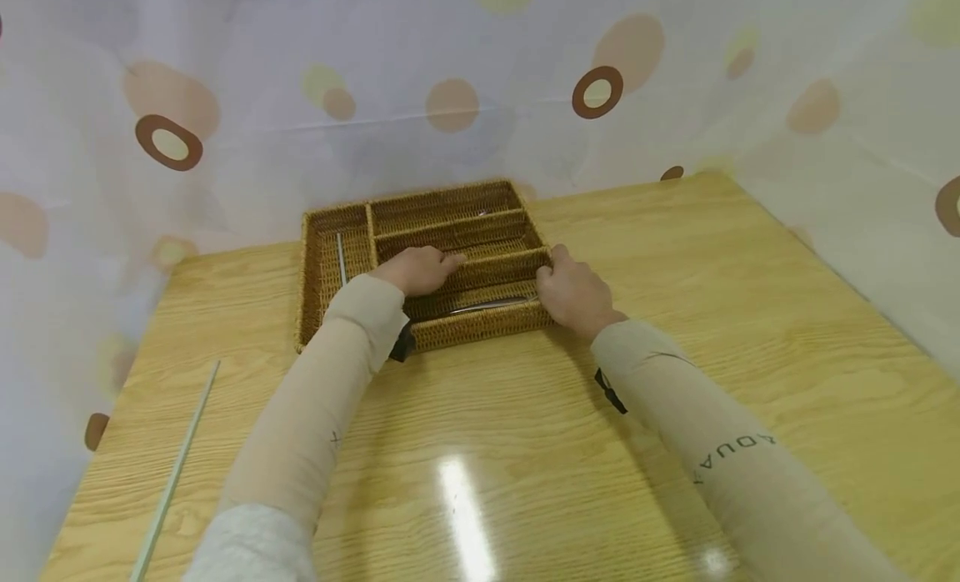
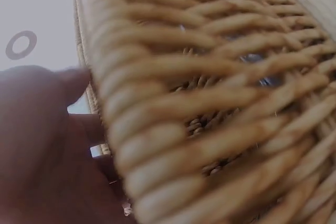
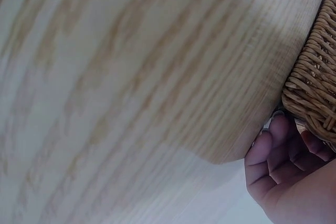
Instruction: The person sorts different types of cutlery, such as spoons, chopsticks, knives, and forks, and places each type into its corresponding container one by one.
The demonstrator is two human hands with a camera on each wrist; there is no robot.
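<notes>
A brown wicker cutlery tray [image 1: 480,325] with several compartments lies on the wooden table near the back cloth. My left hand [image 1: 420,269] reaches over its front compartment, fingers curled at an inner divider. In the left wrist view, the fingers [image 2: 84,129] bend against a wicker edge, their tips hidden. At the right end, my right hand [image 1: 576,294] grips the tray's corner; in the right wrist view, the fingertips [image 3: 265,140] curl close under the wicker. A slender metal utensil [image 1: 487,305] lies in the front compartment, and a thin silvery piece [image 1: 341,257] in the left one.
A long pale green strip [image 1: 176,474] lies on the table at the left. Behind the tray hangs a white cloth [image 1: 390,57] with coloured dots, which continues along both sides. The glossy wooden table [image 1: 570,499] stretches toward me and to the right.
</notes>
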